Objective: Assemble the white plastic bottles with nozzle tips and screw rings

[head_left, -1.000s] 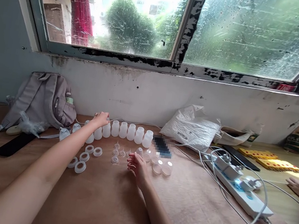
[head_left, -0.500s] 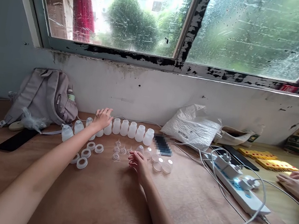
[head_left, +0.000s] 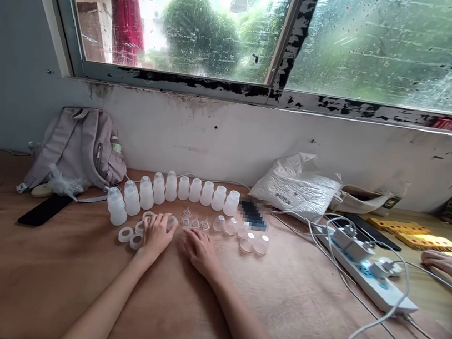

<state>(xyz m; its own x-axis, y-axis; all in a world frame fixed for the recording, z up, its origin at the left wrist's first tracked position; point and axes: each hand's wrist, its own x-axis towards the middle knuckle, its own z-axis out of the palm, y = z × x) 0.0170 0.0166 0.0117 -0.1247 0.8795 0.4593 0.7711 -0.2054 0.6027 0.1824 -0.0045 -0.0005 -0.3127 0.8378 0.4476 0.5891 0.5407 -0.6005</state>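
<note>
My left hand rests low over the white screw rings, its fingers curled around the right-hand ring. Close to its right, my right hand lies with bent fingers in front of the clear silicone bottle nipples; its fingertips cover whatever is beneath them. Behind both hands, small frosted baby bottles stand in a curved row. Those on the left wear domed covers, while those on the right are uncapped. Loose clear dome caps sit to the right of the nipples.
A dark phone and a grey backpack lie at left. At right are a silver padded bag, a blurred-out phone and a white power strip with looping cables. Another person's hand rests at the far right.
My left hand has come back from the bottle row down to the rings and taken hold of one. My right hand has shifted left to the nipples. The view has turned slightly.
</note>
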